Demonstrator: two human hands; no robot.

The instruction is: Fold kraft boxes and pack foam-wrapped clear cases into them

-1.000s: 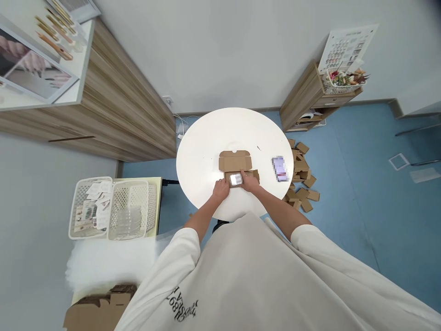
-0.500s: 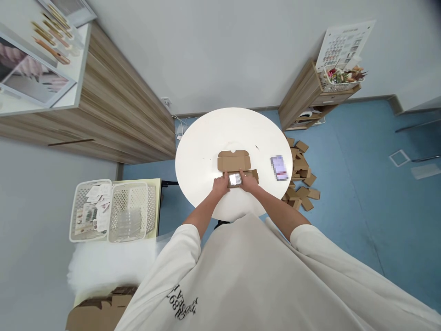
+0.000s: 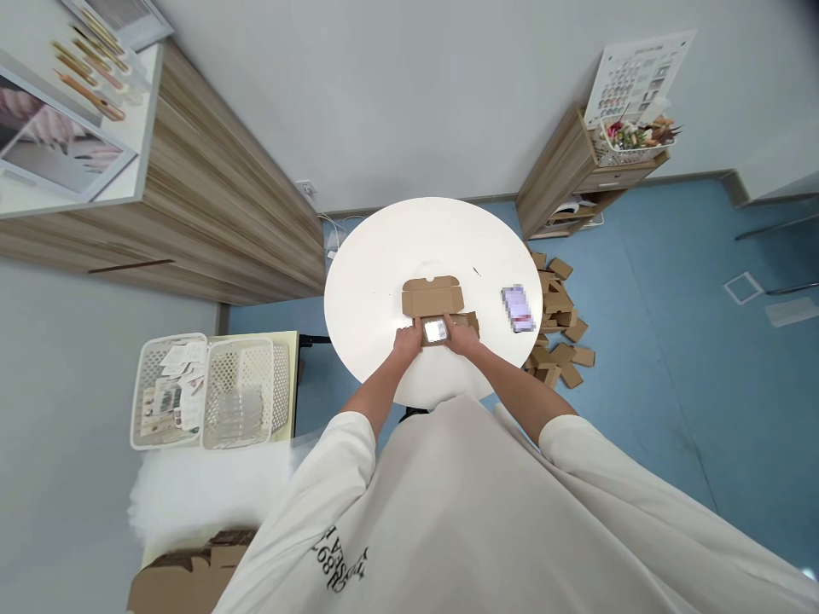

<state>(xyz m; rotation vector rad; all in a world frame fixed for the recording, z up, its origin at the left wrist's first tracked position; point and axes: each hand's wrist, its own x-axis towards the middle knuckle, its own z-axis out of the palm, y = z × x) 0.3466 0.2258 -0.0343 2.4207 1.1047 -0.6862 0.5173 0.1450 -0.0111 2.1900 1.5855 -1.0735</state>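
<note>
An open brown cardboard box (image 3: 432,300) lies on the white round table (image 3: 384,247), its lid folded back toward the wall. Inside its near part sits a small flat packet (image 3: 436,330) with a shiny, pale label; its exact kind is too small to make out. My left hand (image 3: 408,339) grips the left end of the box, thumb at the inner edge beside the packet. At the other side, my right hand (image 3: 461,335) is closed over the box's right part, with its thumb by the packet. A cardboard side flap (image 3: 473,322) sticks out past the right hand.
A blurred purple phone-like object (image 3: 518,309) lies on the table's right. Several cardboard boxes (image 3: 560,307) are heaped on the floor beyond it. White baskets (image 3: 238,343) with papers and clear plastic pieces stand at left, near white sheeting (image 3: 205,486) and flat cardboard (image 3: 185,584).
My left hand has shifted up along the box's left end, its thumb now beside the packet. The right hand stays nearly in place. The view has shifted slightly.
</note>
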